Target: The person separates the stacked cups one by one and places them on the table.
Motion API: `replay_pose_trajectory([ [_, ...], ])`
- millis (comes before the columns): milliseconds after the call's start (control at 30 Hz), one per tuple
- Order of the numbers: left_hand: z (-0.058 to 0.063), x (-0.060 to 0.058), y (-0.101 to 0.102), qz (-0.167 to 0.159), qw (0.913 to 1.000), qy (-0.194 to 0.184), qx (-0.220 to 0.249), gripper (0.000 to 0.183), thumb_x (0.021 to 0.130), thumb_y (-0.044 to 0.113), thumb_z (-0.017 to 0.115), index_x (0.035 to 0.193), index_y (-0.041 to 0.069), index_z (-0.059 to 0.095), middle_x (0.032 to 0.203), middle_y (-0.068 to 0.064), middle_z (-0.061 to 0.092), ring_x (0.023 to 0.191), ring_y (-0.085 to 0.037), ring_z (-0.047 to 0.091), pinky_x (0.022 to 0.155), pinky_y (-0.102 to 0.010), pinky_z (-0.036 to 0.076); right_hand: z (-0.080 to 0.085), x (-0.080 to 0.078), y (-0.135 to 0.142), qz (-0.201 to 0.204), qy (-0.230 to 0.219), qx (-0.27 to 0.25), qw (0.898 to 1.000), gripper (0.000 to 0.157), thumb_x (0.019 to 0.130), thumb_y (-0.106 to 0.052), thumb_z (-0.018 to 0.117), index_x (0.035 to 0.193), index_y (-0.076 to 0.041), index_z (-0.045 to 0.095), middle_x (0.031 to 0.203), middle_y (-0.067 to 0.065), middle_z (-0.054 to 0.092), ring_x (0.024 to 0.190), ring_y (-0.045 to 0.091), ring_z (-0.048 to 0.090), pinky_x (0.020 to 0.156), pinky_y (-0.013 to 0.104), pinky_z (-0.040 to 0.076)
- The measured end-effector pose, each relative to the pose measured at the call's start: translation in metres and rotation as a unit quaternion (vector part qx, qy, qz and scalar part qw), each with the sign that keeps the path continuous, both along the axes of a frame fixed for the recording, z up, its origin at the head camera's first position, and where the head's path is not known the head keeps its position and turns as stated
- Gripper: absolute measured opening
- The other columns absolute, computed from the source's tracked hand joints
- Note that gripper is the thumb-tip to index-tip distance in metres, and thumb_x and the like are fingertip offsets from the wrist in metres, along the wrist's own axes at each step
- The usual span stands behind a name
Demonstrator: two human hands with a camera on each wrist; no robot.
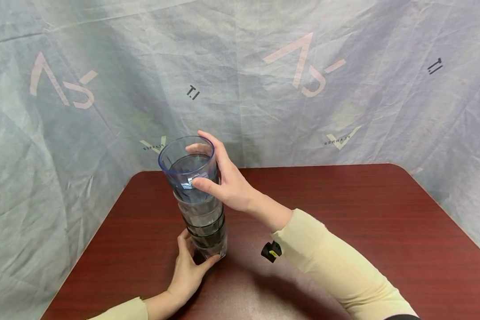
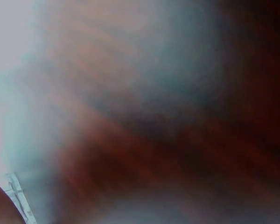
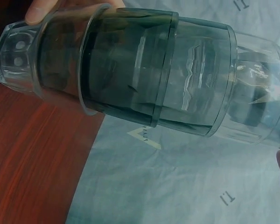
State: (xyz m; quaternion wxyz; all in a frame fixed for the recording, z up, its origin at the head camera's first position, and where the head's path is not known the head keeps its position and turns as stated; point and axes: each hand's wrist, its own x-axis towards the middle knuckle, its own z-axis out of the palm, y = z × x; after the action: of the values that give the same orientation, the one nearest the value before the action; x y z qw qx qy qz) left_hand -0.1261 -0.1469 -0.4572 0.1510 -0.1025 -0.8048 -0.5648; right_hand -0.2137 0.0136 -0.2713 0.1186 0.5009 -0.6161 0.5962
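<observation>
Several nested see-through tumblers (image 1: 203, 222) form one tall stack on the left half of the table, in clear and smoky grey tones. At its top is a blue-tinted tumbler (image 1: 176, 178) with its mouth facing up. My right hand (image 1: 234, 184) grips that top tumbler, thumb on the near side and fingers around the far side. Down at the base, my left hand (image 1: 187, 271) holds the lowest tumbler between thumb and fingers. The stack's overlapping rims (image 3: 165, 65) fill the right wrist view, where a left fingertip (image 3: 37, 11) shows by the bottom tumbler. The left wrist view is blurred.
The dark red wooden table (image 1: 344, 213) has rounded back corners. Grey printed cloth (image 1: 240, 66) hangs close behind it and along both sides. A small black device (image 1: 271, 251) sticks out at the right sleeve cuff.
</observation>
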Motion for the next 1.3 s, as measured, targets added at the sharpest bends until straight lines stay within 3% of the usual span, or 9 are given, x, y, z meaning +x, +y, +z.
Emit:
replay_pose_trajectory([
  [233,-0.002,0.001,-0.001,0.008,0.9997,-0.024,0.003,0.092,0.073,0.006,0.085,0.140,0.007,0.022,0.133,-0.016,0.050,0.121,-0.028,0.051,0.096,-0.011,0.034,-0.001,0.001,0.000,-0.005,-0.008,-0.005,1.000,0.087,0.092,-0.055,0.056,0.150,-0.008,0.013,0.138,0.018,0.044,0.123,0.024,0.047,0.101,0.036,0.040],
  [467,-0.004,0.000,-0.002,0.007,0.9998,-0.011,-0.014,0.089,0.075,0.007,0.085,0.139,0.006,0.022,0.131,-0.017,0.051,0.121,-0.031,0.052,0.097,-0.011,0.033,0.008,0.000,-0.001,-0.016,0.015,-0.017,1.000,0.083,0.094,-0.049,0.057,0.149,-0.004,0.013,0.136,0.020,0.045,0.125,0.022,0.045,0.103,0.044,0.037],
  [600,-0.003,0.000,-0.001,0.007,0.9998,-0.017,-0.012,0.090,0.075,0.007,0.085,0.139,0.007,0.022,0.132,-0.016,0.051,0.122,-0.030,0.051,0.097,-0.010,0.032,0.017,-0.001,0.000,-0.025,0.036,-0.021,0.999,0.086,0.093,-0.053,0.055,0.148,-0.001,0.013,0.133,0.022,0.046,0.126,0.023,0.043,0.104,0.047,0.034],
  [700,-0.002,0.000,-0.001,0.006,0.9995,-0.029,-0.008,0.092,0.075,0.008,0.085,0.140,0.008,0.021,0.133,-0.016,0.050,0.123,-0.028,0.050,0.097,-0.009,0.031,0.025,-0.001,0.001,-0.029,0.055,-0.033,0.998,0.088,0.094,-0.055,0.054,0.146,0.002,0.013,0.132,0.024,0.047,0.126,0.024,0.043,0.106,0.043,0.032],
  [967,-0.003,0.000,-0.001,0.008,0.9996,-0.025,-0.010,0.091,0.074,0.007,0.085,0.139,0.007,0.022,0.133,-0.016,0.050,0.122,-0.028,0.051,0.096,-0.010,0.033,0.052,0.005,0.005,-0.017,0.081,-0.098,0.992,0.093,0.093,-0.055,0.055,0.142,0.010,0.011,0.129,0.033,0.045,0.124,0.034,0.045,0.110,0.043,0.028],
  [1300,0.001,0.002,-0.001,0.007,0.9994,-0.031,-0.016,0.090,0.076,0.011,0.084,0.140,0.008,0.020,0.133,-0.014,0.050,0.121,-0.025,0.051,0.100,-0.021,0.037,0.066,0.009,0.027,-0.075,0.097,-0.101,0.987,0.099,0.090,-0.065,0.052,0.142,0.009,0.013,0.130,0.029,0.048,0.123,0.027,0.049,0.103,0.045,0.030],
])
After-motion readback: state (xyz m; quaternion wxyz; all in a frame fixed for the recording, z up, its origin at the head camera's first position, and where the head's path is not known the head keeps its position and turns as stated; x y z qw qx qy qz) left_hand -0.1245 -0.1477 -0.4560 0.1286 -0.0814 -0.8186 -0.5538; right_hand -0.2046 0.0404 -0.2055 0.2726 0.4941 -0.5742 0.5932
